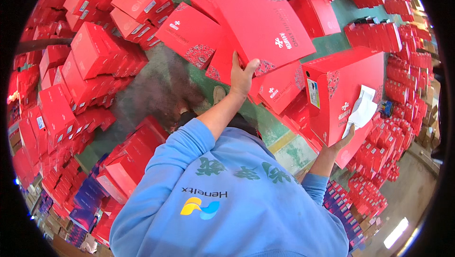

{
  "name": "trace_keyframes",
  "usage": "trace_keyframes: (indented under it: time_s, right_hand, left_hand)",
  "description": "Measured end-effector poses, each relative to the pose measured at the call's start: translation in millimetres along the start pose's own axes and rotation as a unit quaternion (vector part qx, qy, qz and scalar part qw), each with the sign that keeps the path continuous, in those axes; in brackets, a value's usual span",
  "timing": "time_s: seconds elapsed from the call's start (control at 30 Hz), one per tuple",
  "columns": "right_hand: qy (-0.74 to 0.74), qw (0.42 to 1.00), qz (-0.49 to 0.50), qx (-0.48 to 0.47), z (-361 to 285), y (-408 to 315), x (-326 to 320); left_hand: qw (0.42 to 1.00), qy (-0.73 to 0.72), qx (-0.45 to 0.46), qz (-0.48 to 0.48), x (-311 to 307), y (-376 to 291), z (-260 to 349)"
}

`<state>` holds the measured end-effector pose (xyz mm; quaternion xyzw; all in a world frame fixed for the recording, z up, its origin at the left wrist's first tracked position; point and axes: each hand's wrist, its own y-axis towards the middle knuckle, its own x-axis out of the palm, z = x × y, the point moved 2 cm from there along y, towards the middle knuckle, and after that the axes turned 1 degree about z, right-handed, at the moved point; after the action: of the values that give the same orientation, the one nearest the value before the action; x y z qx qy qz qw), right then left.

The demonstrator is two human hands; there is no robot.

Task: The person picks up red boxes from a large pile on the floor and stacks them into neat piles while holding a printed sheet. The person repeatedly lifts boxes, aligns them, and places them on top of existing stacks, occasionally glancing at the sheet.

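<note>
My left hand (243,75) grips the near edge of a flat red cardboard box (259,26) with a floral corner pattern. That box is raised and tilted above other red boxes. My right hand (339,143) holds white paper slips (362,109) against the front of a second red box (344,93), gripping its lower edge. This box stands on its side, and a printed label (313,93) is stuck to its end. Below and between my hands lies a red box (280,88) on a pile. Another red box (192,35) lies left of the raised one.
Stacks of red boxes (103,58) rise on the left, with more stacks (373,38) on the right. Dark blue boxes (87,196) stand at lower left. Green painted floor (167,75) shows between the stacks. A blue tape roll (386,108) sits at right.
</note>
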<state>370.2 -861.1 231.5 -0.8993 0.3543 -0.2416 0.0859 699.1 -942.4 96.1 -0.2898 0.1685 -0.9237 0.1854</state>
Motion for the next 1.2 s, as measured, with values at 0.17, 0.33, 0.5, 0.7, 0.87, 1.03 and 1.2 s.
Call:
trace_keyframes:
  time_s: [0.17,0.33,0.5,0.7,0.87,1.03,1.2]
  right_hand:
    - [-0.029,0.999,0.002,-0.025,0.0,16.3,-3.0]
    - [-0.03,0.999,-0.034,0.004,3.4,12.4,18.7]
    - [0.003,0.994,-0.061,0.096,30.8,10.3,57.4]
    - [-0.018,0.983,-0.155,0.094,73.6,6.3,164.9]
    - [-0.137,0.98,-0.123,-0.071,112.3,27.8,194.6]
    - [0.047,0.955,-0.233,0.177,108.0,14.0,138.7]
    - [-0.513,0.723,-0.463,0.031,164.2,-48.4,89.2]
  left_hand:
    - [0.957,0.224,-0.157,-0.091,-0.5,-36.5,-38.4]
    - [0.924,0.299,-0.193,-0.143,-11.5,-48.3,9.7]
    - [0.965,0.175,-0.048,-0.188,8.9,-7.8,95.0]
    - [0.93,0.298,-0.01,-0.215,13.0,28.4,182.9]
    - [0.951,0.271,0.051,-0.141,-16.9,58.4,200.5]
    - [0.983,0.15,-0.042,-0.097,-110.4,117.2,191.3]
    - [0.982,0.117,-0.09,-0.116,-107.6,128.7,173.9]
